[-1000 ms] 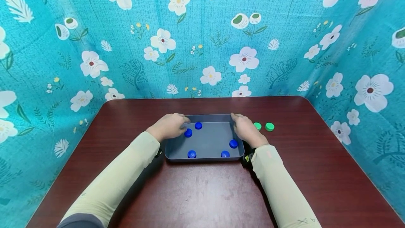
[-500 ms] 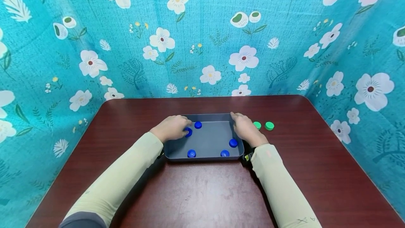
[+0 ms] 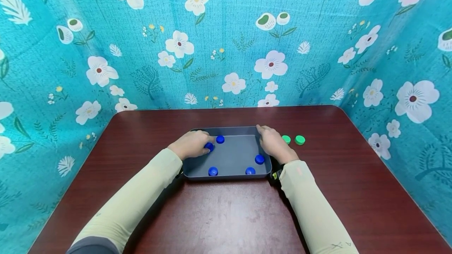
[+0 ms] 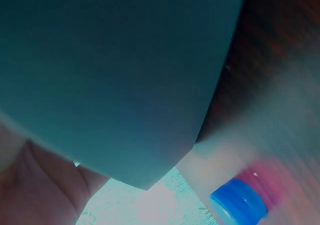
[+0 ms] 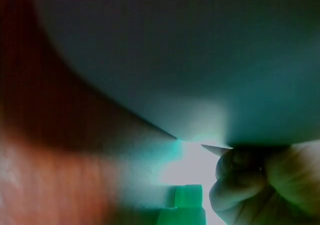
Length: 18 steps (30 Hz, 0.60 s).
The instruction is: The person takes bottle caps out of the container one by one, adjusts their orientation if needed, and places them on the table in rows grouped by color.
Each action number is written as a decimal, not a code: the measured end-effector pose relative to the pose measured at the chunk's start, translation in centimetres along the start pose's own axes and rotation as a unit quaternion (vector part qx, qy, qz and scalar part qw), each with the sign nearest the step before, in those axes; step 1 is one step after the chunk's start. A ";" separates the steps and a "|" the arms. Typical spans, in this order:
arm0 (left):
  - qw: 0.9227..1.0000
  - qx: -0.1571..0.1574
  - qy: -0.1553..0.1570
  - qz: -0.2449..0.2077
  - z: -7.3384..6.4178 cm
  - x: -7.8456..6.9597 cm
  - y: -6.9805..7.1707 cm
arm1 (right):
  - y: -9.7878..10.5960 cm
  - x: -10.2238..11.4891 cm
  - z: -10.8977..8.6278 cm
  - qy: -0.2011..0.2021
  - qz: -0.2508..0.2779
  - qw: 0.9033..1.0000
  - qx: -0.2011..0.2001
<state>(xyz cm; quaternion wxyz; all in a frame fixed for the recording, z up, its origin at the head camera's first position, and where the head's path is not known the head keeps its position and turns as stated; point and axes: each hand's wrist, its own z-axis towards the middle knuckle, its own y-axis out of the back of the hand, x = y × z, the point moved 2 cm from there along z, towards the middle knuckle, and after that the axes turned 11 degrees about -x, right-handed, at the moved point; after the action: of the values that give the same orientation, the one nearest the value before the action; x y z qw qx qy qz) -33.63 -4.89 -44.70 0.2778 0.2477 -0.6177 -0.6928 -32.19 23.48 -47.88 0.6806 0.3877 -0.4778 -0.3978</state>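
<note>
A shallow dark grey tray [image 3: 233, 153] lies on the table with several blue bottle caps in it. At its left end my left hand [image 3: 190, 145] reaches over the wall, finger and thumb about one blue bottle cap [image 3: 209, 146]. A second blue cap [image 3: 220, 139] is just beyond those fingertips. My right hand [image 3: 276, 144] grips the tray's right wall near the far corner; in the right wrist view its curled fingers [image 5: 237, 187] show outside the wall. The tray's side hides much of both hands in the wrist views.
Two green bottle caps [image 3: 299, 140] lie on the table right of the tray, one partly behind my right hand. In the left wrist view another blue cap [image 4: 239, 202] stands outside the tray. A flowered curtain [image 3: 226, 42] hangs around the dark red table [image 3: 233, 211].
My left hand has moved slightly right, further over the tray's wall, and its finger and thumb have come around the blue bottle cap. The right hand and the tray stay in place.
</note>
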 end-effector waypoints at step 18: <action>1.000 0.002 0.003 -0.017 -0.2 0.3 -0.5 | 0.0 0.0 0.1 -0.002 -0.007 1.000 0.003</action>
<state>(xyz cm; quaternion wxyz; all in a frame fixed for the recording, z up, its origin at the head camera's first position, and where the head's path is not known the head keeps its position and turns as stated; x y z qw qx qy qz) -33.77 -5.23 -45.20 0.2677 0.2610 -0.6138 -0.6953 -32.32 23.41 -47.83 0.6755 0.3923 -0.4776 -0.4021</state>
